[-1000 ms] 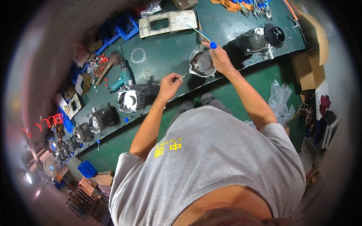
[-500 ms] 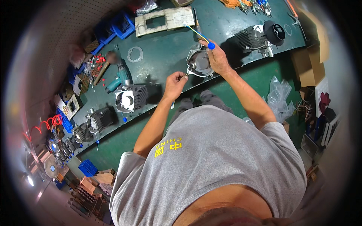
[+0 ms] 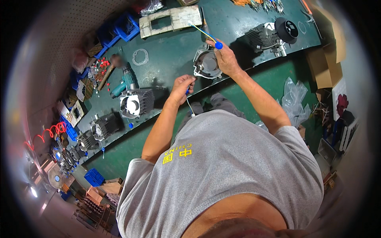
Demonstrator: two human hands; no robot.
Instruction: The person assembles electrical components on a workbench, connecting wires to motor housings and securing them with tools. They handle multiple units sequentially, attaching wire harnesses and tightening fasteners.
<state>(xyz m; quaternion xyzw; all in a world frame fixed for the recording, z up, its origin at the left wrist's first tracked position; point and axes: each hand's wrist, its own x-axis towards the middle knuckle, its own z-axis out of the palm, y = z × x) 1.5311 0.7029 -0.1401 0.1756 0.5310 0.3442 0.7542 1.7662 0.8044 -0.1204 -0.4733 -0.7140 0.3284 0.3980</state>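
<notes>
A round grey metal housing (image 3: 207, 64) lies open side up near the bench's front edge. My right hand (image 3: 227, 59) is closed around its right side. At those fingers sits a blue ball (image 3: 218, 45) on a yellow-and-blue wire (image 3: 205, 33), which runs up to a white connector; whether the fingers also pinch the wire I cannot tell. My left hand (image 3: 181, 89), at the housing's lower left, is closed with thumb and fingertips together. From it hangs a thin cable (image 3: 189, 105) with a blue piece near the palm and a white plug at its end.
A finned motor unit with a black fan (image 3: 286, 31) stands to the right. Left are a white-faced finned unit (image 3: 133, 105), a green power drill (image 3: 126, 83), a flat gasket (image 3: 140, 57) and blue bins (image 3: 127, 27). A screwdriver (image 3: 205, 23) and a worn plate (image 3: 170, 22) lie behind.
The left hand has turned a little, and the cable under it now swings out toward my shirt. The view has shifted slightly; the right hand keeps its place on the housing.
</notes>
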